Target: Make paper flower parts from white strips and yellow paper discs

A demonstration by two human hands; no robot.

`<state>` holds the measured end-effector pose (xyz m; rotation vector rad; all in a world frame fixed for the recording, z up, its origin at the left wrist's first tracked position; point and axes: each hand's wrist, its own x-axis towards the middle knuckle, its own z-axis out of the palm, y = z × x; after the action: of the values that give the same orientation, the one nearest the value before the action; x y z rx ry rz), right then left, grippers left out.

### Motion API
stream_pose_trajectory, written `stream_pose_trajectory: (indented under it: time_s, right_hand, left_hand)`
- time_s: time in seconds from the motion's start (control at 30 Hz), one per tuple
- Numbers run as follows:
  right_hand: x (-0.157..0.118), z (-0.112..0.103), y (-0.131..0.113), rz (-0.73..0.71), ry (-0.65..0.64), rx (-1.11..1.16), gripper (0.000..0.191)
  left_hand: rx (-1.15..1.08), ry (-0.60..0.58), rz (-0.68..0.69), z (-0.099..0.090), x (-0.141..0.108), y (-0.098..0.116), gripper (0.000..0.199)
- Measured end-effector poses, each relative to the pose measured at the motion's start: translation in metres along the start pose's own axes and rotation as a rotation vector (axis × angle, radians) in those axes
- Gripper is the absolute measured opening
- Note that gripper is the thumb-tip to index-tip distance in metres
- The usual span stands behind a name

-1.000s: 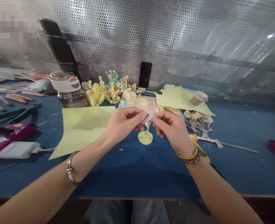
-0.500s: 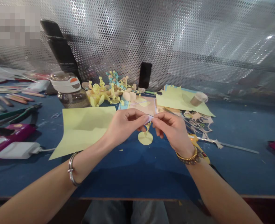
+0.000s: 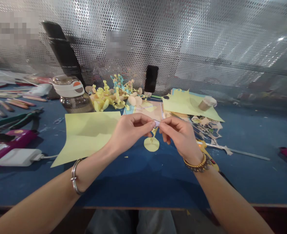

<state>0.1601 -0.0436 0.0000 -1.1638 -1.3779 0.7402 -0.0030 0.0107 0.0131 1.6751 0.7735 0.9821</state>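
Pale paper [image 3: 157, 123], in one small piece, is pinched above the middle of the desk [image 3: 143, 185], and its exact shape is mostly hidden by the fingers. It is held from both sides: the left hand [image 3: 131, 130] and the right hand [image 3: 179, 136] are each closed to a tight, narrow grip, with the fingertips brought together on the piece. The two hands are almost touching. Directly below them, a yellow paper disc [image 3: 151, 144] with a narrow upright stem lies on the blue desk surface. A yellow paper sheet [image 3: 87, 136] is laid to the left, and a second yellow sheet [image 3: 188, 104] with cut, jagged edges lies farther off to the right, beside paper offcuts [image 3: 205, 128]. Yellow cut-paper shapes [image 3: 106, 96] are heaped near the back, between a lidded plastic jar [image 3: 72, 96] and an upright phone [image 3: 151, 78]. Pencils [image 3: 15, 102] and green-handled pliers [image 3: 14, 119] are set along the left side, near a white charger [image 3: 18, 157]. A long steel blade [image 3: 241, 153] extends to the right. A perforated metal sheet [image 3: 194, 42] stands behind the desk.
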Motion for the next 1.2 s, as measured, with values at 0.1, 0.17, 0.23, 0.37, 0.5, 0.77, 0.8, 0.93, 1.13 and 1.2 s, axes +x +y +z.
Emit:
stream_pose_trajectory:
  time_s: [0.1,0.17,0.23,0.37,0.5,0.77,0.8,0.93,1.13,1.2]
  right_hand:
    - [0.0001,-0.0004,-0.0005,-0.007,0.001,-0.011,0.017]
    - [0.0001,-0.0004,-0.0011,-0.009,0.002,-0.013,0.017]
    - [0.0000,-0.0002,-0.0019,-0.012,0.001,-0.017,0.017]
    - [-0.0009,0.0003,-0.0037,-0.035,0.001,-0.049,0.017]
    - [-0.0016,0.0010,-0.0053,-0.072,0.025,-0.105,0.015]
    - [-0.0023,0.0013,-0.0055,-0.067,0.037,-0.108,0.014]
    - [-0.0022,0.0013,-0.0054,-0.060,0.034,-0.102,0.014]
    - [-0.0014,0.0012,-0.0044,-0.023,0.024,-0.073,0.015]
    - [-0.0015,0.0017,-0.0025,0.017,0.014,-0.040,0.017]
    - [-0.0019,0.0021,-0.0033,0.011,0.019,-0.051,0.017]
  left_hand:
    - [0.000,0.002,0.001,0.0005,-0.0004,0.0019,0.013]
    - [0.002,0.004,0.006,0.0007,-0.0008,0.0029,0.012]
    - [0.005,0.009,0.012,0.0006,-0.0012,0.0030,0.012]
    - [0.016,0.013,0.025,0.0000,-0.0016,0.0015,0.012]
    - [0.013,0.018,0.038,-0.0001,-0.0009,0.0003,0.013]
    - [0.068,0.005,0.038,0.0016,-0.0032,0.0018,0.012]
    - [0.081,0.005,0.045,0.0018,-0.0035,0.0021,0.013]
    - [0.112,0.012,0.062,0.0018,-0.0036,0.0029,0.013]
    - [0.122,-0.002,0.087,0.0008,-0.0030,0.0017,0.014]
    - [0.118,-0.008,0.083,0.0008,-0.0025,0.0018,0.016]
